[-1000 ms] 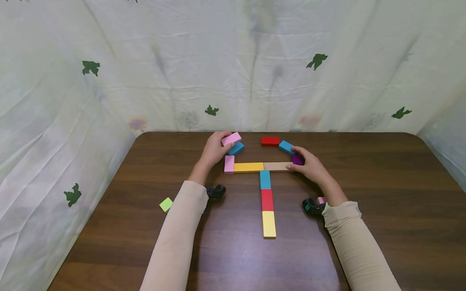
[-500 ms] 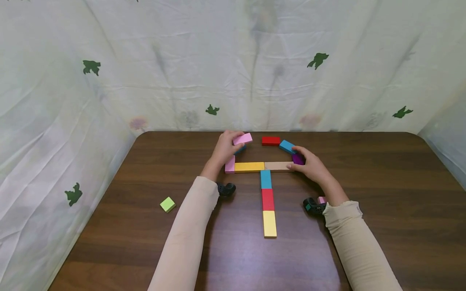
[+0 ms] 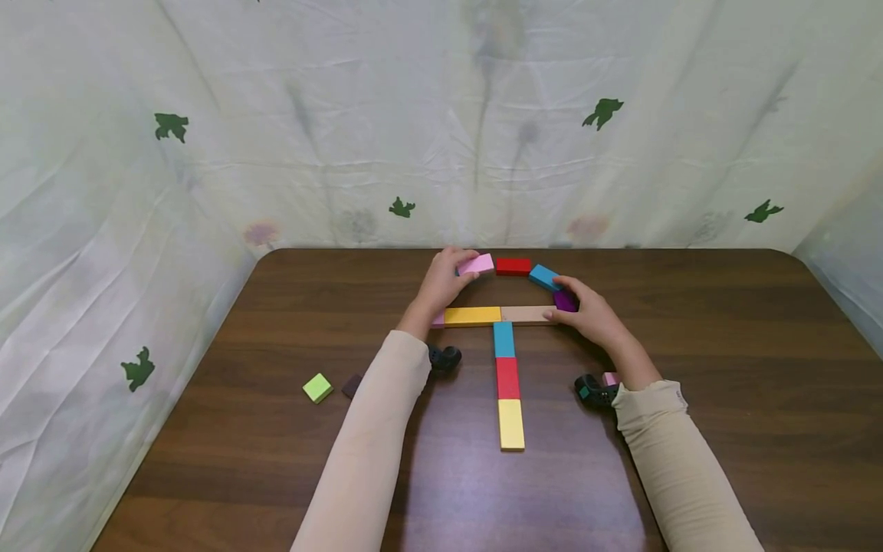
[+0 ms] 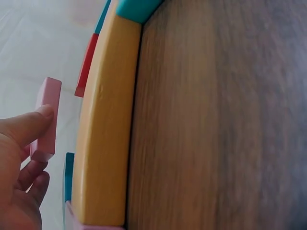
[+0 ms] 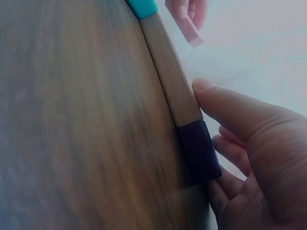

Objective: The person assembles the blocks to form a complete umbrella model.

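My left hand (image 3: 440, 284) pinches a pink block (image 3: 477, 264) between thumb and fingers, just left of the red block (image 3: 513, 267) at the back of the table; it looks raised in the left wrist view. Under that hand, a blue block (image 4: 69, 177) and another pink block (image 3: 438, 320) are mostly covered. My right hand (image 3: 592, 314) rests with relaxed fingers around the purple block (image 5: 200, 153). Its thumb touches the plain wooden block (image 5: 172, 72), and its index finger lies by a tilted blue block (image 3: 544, 277).
From the yellow-orange block (image 3: 472, 316) and plain wooden block, a blue (image 3: 503, 340), a red (image 3: 507, 378) and a yellow block (image 3: 511, 424) run toward me. A green block (image 3: 317, 388) and dark brown block (image 3: 352, 386) lie left; a small pink block (image 3: 610, 379) sits by my right wrist.
My left hand has carried the pink block rightward, close to the red block. The dark brown block has come into view beside the left sleeve. My right hand has stayed in place.
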Tool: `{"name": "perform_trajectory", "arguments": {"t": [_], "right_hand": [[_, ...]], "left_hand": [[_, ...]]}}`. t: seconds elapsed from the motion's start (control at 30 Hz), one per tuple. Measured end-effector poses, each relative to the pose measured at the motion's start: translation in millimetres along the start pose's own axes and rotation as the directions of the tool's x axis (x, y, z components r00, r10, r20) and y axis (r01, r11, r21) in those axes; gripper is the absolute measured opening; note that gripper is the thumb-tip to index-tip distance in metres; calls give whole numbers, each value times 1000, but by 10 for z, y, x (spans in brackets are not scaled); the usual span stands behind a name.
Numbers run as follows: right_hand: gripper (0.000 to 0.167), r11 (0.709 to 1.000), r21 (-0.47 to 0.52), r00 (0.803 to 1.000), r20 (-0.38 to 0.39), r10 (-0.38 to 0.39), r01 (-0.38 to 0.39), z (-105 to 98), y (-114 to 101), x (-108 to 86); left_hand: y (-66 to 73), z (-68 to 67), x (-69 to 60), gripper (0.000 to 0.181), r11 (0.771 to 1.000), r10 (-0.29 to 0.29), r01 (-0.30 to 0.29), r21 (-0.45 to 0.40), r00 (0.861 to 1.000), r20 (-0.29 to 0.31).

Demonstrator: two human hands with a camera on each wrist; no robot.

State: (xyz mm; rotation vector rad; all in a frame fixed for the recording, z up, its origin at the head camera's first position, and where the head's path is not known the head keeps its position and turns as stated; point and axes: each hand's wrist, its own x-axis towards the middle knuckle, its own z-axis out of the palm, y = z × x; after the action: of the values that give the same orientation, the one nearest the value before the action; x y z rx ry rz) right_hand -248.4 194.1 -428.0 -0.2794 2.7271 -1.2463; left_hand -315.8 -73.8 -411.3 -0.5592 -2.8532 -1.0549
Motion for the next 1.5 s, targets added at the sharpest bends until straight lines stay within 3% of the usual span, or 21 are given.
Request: {"name": "perform_trajectory", "arguments": {"t": [0.27, 0.57, 1.1, 1.5], "right_hand": [[72, 1000, -3, 1000, -1, -3, 3, -2, 5, 1], [73, 1000, -3, 1000, -3, -13, 13, -2, 9, 0], [72, 1000, 2, 1000, 3, -3, 3, -2, 0, -7], [71, 1000, -5, 1000, -3, -5, 5, -1, -4, -1]], "left_hand": [[47, 68, 63, 36, 999, -6, 6, 47, 1000, -3], [72, 120, 94, 35, 995, -51, 51, 84, 999, -8], [136, 146, 128, 36, 979, -104, 103, 173, 995, -5], [143, 173, 118, 37, 974, -136, 132, 184, 991, 10]]}}
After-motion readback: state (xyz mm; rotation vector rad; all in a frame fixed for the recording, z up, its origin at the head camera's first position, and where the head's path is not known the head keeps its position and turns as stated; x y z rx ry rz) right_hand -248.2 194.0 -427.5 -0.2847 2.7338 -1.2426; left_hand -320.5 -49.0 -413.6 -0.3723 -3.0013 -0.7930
